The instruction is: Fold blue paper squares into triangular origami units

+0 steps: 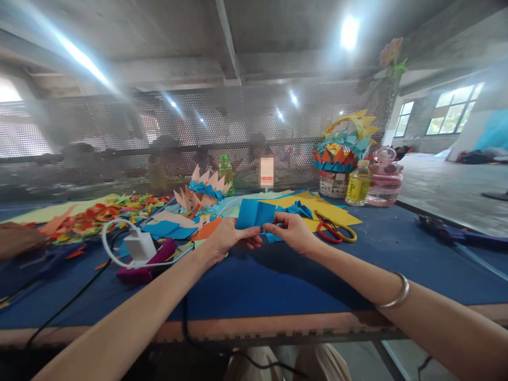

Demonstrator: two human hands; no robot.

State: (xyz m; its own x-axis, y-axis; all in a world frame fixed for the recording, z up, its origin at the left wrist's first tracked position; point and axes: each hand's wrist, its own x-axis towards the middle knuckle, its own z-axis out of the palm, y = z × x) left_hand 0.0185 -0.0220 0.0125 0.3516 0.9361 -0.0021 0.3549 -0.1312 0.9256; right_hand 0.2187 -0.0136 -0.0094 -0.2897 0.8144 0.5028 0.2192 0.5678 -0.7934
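Observation:
A creased sheet of blue paper (254, 212) is held up above the table between both hands. My left hand (234, 235) pinches its lower left part, thumb in front. At the right edge, my right hand (291, 230) grips it with thumb and fingers. Just behind lie folded blue paper pieces (297, 209) on yellow paper sheets (337, 209). Scissors (336, 228) with red and yellow handles rest to the right of my right hand. Left of my left hand are blue paper scraps (166, 229) and an orange piece of paper (208, 228).
A purple power strip (146, 264) with a white charger (139, 246) stands left. A folded-paper basket (337, 159), a yellow-labelled bottle (358, 184) and a pink bottle (384, 182) stand back right. A glue gun (456, 231) lies right. Another person's hand (19, 241) is far left.

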